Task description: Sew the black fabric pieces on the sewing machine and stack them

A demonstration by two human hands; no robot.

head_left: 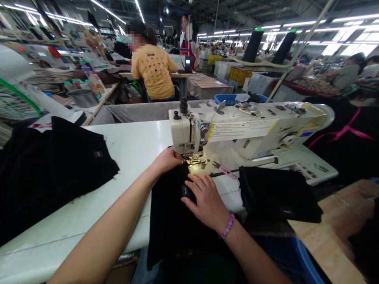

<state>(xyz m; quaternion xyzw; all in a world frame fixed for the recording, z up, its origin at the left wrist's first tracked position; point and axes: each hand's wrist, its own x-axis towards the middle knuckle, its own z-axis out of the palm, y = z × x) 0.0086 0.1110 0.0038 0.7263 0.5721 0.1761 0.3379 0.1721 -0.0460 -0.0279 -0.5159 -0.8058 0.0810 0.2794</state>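
A piece of black fabric (168,205) lies over the front edge of the sewing machine table, its far end beside the needle area. My left hand (168,161) pinches the fabric's far left corner, close to the presser foot (185,157). Resting on its right edge is my right hand (204,197), fingers spread and flat, with a beaded bracelet at the wrist. A small dark label (185,191) shows on the cloth by my right thumb. The white sewing machine (231,130) stands just beyond both hands, its lamp lighting the metal plate.
Pink-handled thread snips (226,170) lie right of the needle. Folded black pieces (275,193) sit at the right, and a larger black pile (59,161) covers the table's left. Behind the machine are a blue basket (227,98) and a person in a yellow shirt (155,71).
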